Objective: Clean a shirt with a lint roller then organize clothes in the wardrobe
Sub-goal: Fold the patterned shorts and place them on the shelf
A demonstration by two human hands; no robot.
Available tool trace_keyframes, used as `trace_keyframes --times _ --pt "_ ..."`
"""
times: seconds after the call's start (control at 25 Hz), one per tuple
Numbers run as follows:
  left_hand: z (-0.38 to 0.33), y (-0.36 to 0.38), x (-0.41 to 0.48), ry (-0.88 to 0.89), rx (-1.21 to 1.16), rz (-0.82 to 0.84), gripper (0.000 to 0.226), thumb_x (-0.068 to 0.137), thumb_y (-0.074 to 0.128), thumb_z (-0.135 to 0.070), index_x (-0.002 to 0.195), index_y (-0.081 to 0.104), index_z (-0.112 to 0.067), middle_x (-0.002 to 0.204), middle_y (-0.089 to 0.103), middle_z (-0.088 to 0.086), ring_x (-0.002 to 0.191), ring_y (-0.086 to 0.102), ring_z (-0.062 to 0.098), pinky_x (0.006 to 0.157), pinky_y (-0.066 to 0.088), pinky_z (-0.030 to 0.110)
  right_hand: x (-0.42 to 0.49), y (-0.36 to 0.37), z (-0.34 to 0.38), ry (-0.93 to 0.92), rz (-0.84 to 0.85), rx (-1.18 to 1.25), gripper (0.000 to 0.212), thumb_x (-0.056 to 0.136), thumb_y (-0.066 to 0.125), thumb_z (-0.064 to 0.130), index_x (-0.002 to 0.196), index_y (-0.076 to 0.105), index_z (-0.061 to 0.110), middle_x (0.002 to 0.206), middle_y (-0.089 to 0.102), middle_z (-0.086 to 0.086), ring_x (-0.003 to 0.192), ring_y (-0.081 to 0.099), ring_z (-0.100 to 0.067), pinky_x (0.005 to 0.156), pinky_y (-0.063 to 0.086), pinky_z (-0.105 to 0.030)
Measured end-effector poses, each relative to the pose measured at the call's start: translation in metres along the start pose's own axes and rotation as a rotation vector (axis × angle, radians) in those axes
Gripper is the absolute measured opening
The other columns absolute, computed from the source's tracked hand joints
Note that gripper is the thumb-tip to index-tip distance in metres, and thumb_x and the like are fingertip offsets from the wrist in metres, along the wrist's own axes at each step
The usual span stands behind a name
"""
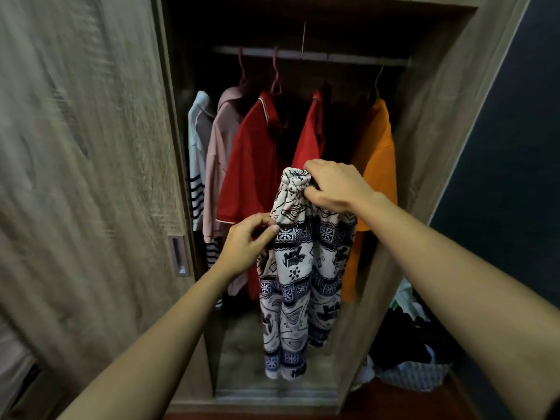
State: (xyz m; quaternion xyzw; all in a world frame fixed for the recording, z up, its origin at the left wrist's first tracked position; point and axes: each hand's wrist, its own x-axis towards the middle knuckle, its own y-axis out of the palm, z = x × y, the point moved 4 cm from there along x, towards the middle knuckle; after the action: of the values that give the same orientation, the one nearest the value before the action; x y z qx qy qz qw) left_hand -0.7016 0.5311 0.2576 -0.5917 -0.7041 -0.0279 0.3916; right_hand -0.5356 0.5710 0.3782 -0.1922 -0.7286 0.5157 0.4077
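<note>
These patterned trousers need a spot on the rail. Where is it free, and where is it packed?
The rail is bare between the second red shirt and the orange shirt. It is crowded at the left, where the white, pink and first red shirt overlap.

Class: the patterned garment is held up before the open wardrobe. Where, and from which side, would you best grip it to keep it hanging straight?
Grip the patterned garment at its bunched top edge, coming from above, as the right hand does: the cloth gathers there and the rest hangs free below. The left hand pinches the left edge, coming from the side, to spread it.
</note>
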Motion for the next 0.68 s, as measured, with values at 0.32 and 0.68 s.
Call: trace_keyframes --times 0.32,0.68 --pt "0.03 0.039 -0.036 -0.099 -0.026 0.187 0.045 0.066 0.064 -0.064 0.077 0.062 -0.019 0.1 0.058 -0.012 0.088 0.056 0.001 0.076 0.038 0.009 0.009 -0.036 -0.003 -0.08 -0.098 -0.123 0.02 0.069 0.041 0.037 0.078 0.038 0.019 0.098 0.063 -0.007 0.086 0.06 -0.035 0.061 0.031 -0.032" --pt "0.066 0.071 -0.038 -0.278 0.006 0.489 0.039 0.075 0.071 -0.049 0.081 0.074 -0.011 0.15 0.032 0.007 0.136 0.033 0.019 0.105 0.024 0.02 0.013 -0.05 -0.017 -0.144 -0.117 -0.173 0.032 0.067 0.033 0.051 0.077 0.04 0.021 0.097 0.065 -0.007 0.089 0.06 -0.034 0.062 0.034 -0.032"
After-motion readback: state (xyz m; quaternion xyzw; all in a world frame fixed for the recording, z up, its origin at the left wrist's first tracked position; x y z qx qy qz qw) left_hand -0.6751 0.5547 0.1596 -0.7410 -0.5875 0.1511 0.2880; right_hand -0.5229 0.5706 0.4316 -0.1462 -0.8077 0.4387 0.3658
